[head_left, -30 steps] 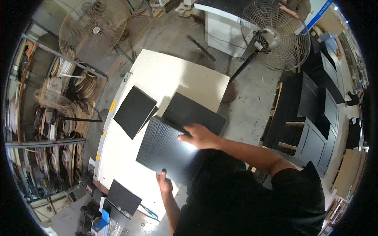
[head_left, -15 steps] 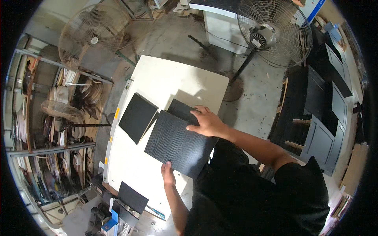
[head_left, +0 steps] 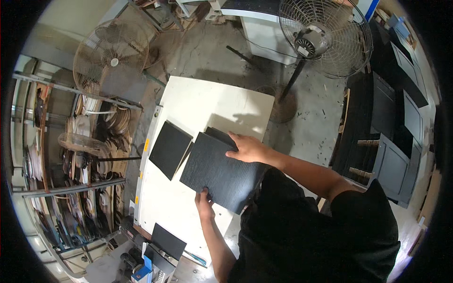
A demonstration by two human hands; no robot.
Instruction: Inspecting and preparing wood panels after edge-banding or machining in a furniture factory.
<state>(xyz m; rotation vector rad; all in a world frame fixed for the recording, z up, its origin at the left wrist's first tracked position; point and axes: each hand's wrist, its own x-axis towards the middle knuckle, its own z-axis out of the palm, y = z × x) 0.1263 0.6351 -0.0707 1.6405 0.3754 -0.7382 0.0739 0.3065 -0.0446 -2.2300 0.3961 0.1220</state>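
A black wood-grain panel (head_left: 222,172) is held over the white table, slightly tilted. At its near left edge, my left hand (head_left: 204,205) pinches it with the thumb on top and the other fingers hidden beneath. My right hand (head_left: 250,149) grips its far right edge, thumb lying on the upper face. Another dark board (head_left: 220,135) shows partly from behind the panel's far edge, close to my right fingers. Left of the panel, a small stack of black boards (head_left: 170,150) lies on the white table (head_left: 214,99).
A machine with a blue part (head_left: 142,270) and a dark board (head_left: 168,240) are at the table's near left corner. Pedestal fans (head_left: 314,45) stand beyond. Shelves of edging rolls (head_left: 85,165) line the left; grey panel doors (head_left: 389,167) stand at right.
The view has shifted a little. The held panel has moved slightly away from me, covering more of the dark board behind it. Both hands keep their grip.
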